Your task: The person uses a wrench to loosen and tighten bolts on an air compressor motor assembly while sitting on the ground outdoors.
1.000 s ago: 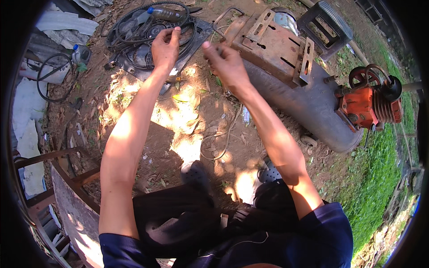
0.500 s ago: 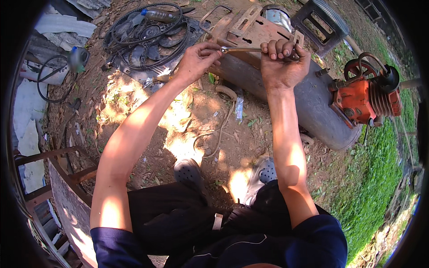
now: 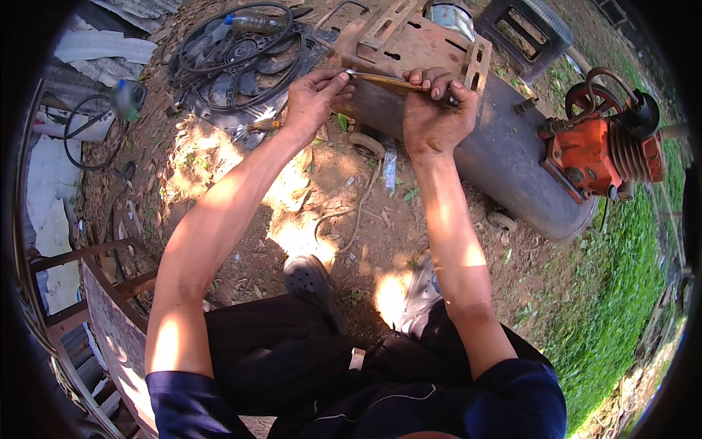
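Observation:
My right hand (image 3: 437,117) grips a metal wrench (image 3: 387,79) with the fingers curled over its handle. My left hand (image 3: 314,102) pinches at the wrench's far end, near a small silver piece (image 3: 350,73) too small to make out. Both hands are over the near side of a long dark compressor tank (image 3: 512,168) topped by a rusty slotted mounting plate (image 3: 424,58). At the tank's right end sits an orange pump head (image 3: 589,154) with black fittings and a curved pipe.
A black fan assembly with belts (image 3: 241,80) and a plastic bottle (image 3: 256,23) lie at upper left. Behind the tank are a dark stool (image 3: 519,36) and a metal cylinder (image 3: 450,20). A rusty frame (image 3: 80,256) and sheet metal (image 3: 51,197) are on the left.
The wrench now appears between my hands, absent a second ago. My right hand moved right to grip it, then both hands shifted slightly left and up along the rusty plate's edge.

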A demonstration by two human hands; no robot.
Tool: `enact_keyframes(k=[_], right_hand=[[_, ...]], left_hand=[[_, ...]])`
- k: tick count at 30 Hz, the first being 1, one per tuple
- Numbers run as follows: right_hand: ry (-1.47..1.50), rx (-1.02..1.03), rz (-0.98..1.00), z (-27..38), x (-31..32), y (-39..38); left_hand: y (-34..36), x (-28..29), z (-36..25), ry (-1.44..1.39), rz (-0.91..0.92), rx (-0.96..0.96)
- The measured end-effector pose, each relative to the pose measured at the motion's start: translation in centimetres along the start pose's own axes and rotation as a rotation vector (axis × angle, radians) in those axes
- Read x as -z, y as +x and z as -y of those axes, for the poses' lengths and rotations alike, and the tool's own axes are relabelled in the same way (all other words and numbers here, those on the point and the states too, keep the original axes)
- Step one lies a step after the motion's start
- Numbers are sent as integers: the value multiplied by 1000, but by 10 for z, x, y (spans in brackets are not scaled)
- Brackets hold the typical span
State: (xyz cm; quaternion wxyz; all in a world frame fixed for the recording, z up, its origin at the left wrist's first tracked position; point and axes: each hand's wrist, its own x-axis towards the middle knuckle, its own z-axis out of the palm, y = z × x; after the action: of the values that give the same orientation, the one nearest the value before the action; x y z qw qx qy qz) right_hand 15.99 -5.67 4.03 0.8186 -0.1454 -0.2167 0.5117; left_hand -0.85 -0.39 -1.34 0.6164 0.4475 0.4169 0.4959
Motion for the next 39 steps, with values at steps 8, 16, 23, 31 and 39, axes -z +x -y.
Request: enact_keyframes(k=[8,16,23,31,39], right_hand=[[-120,58,-68,-1,5,-7],[-20,48,-145,-5,-6,10],[-116,19,-203,3,-26,16],[-405,55,-191,0,-46,36],[-563,120,-147,-13,-63,50]], left_hand=[[2,-2,6,19,-4,-51],[7,4,8,343,-4,-224],[13,12,4,549,-64,-344],[15,12,6,584,-61,-354],[20,21,3,684,13,-527]])
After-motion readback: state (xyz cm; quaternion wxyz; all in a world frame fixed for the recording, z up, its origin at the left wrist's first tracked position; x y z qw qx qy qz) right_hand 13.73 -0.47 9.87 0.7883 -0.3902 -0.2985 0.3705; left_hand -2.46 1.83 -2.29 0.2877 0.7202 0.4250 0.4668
